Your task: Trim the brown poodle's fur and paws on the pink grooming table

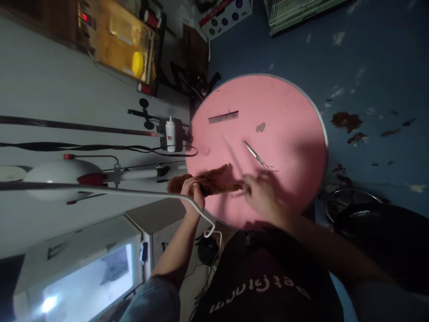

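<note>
A small reddish-brown, curly-coated dog (214,179) is at the near left edge of the round pink table (284,116), its legs stretched out over the top. My left hand (194,192) is closed around its body. Near the tip of one leg is my right hand (261,197), fingers curled and smeared by motion. From it a pale, narrow streak runs up and left, with a loop near the fingers; it looks like a pair of scissors (233,154). Silver shears (256,154) lie beyond that hand, and a metal comb (223,117) with a purple spine lies farther back.
A white squeeze bottle (170,136) stands in a holder at the table's left. A grey bent metal arm (134,191) crosses in front of my left wrist. A white lamp or dryer head (67,179) is left; a black round stool (382,237) stands right, a wire cage (295,15) behind.
</note>
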A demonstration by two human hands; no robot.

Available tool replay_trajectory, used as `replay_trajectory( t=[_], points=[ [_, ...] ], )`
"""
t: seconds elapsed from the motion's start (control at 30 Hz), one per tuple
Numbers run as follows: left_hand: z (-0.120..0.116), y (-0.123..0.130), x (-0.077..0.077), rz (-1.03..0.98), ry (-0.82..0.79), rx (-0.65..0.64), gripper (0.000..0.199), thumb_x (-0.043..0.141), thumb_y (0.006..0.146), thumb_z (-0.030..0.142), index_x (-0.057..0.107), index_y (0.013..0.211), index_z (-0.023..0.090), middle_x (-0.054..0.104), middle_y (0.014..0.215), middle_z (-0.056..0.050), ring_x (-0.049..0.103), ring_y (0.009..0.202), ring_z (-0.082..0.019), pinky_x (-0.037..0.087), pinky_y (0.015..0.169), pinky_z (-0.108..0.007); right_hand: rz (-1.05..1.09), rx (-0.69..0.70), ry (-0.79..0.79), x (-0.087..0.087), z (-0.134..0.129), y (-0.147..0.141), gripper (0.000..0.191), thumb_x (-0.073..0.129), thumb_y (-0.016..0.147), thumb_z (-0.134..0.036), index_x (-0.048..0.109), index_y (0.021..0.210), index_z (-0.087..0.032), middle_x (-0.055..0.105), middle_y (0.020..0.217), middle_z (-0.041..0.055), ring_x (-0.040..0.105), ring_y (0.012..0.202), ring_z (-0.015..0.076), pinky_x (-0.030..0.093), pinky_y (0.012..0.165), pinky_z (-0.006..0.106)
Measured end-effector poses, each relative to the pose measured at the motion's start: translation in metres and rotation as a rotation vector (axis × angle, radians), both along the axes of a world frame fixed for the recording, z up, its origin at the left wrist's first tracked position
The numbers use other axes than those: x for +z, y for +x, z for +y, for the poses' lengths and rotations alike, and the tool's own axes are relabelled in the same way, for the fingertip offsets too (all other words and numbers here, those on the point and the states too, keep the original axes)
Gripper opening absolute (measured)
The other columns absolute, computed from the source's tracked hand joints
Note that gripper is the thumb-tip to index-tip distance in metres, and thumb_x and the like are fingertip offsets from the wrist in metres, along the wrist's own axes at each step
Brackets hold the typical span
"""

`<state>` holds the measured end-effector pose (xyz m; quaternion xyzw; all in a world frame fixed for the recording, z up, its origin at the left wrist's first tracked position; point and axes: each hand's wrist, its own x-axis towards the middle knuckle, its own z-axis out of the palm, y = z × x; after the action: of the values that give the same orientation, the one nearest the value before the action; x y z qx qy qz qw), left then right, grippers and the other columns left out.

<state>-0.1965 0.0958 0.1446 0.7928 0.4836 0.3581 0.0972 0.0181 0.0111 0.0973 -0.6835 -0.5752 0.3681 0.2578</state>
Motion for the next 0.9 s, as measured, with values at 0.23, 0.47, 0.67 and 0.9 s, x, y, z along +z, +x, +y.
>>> replay_trajectory(
  t=[0.23,0.47,0.67,0.9],
  points=[
    [0.005,0.011,-0.006,0.072,-0.005,0.010,0.019,0.047,0.093,0.020,0.063,0.082,0.016,0.064,0.079,-0.003,0.060,0.078,-0.014,0.049,0.074,-0.028,0.972,-0.201,-0.148,-0.013,-0.057,-0.109,0.011,0.046,0.085,-0.027,0.054,0.080,-0.023,0.054,0.066,-0.0006,0.050,0.066,0.0172,0.040,0.065,0.029],
    [0.006,0.014,-0.010,0.044,0.037,-0.016,0.018,0.048,0.092,0.016,0.062,0.082,0.016,0.064,0.081,-0.003,0.060,0.080,-0.013,0.048,0.077,-0.028,1.830,-0.238,-0.358,-0.023,-0.053,-0.102,0.033,0.068,0.073,-0.048,0.051,0.079,-0.020,0.038,0.060,-0.0083,0.029,0.051,0.0074,0.025,0.052,0.023],
    [0.007,0.013,-0.012,0.050,0.032,-0.005,0.018,0.048,0.092,0.019,0.062,0.081,0.016,0.064,0.080,-0.003,0.061,0.079,-0.014,0.049,0.077,-0.029,1.819,-0.161,-0.391,-0.025,-0.055,-0.101,0.035,0.071,0.073,-0.049,0.053,0.079,-0.019,0.042,0.062,-0.0066,0.033,0.055,0.0082,0.026,0.055,0.023],
    [0.008,0.010,-0.012,0.018,0.073,0.014,0.019,0.048,0.093,0.021,0.061,0.080,0.016,0.064,0.079,-0.003,0.063,0.080,-0.015,0.050,0.078,-0.031,1.497,-0.191,-0.301,-0.023,-0.047,-0.080,0.028,0.061,0.079,-0.046,0.054,0.080,-0.019,0.043,0.066,-0.0046,0.036,0.061,0.0107,0.029,0.057,0.024]
  ],
)
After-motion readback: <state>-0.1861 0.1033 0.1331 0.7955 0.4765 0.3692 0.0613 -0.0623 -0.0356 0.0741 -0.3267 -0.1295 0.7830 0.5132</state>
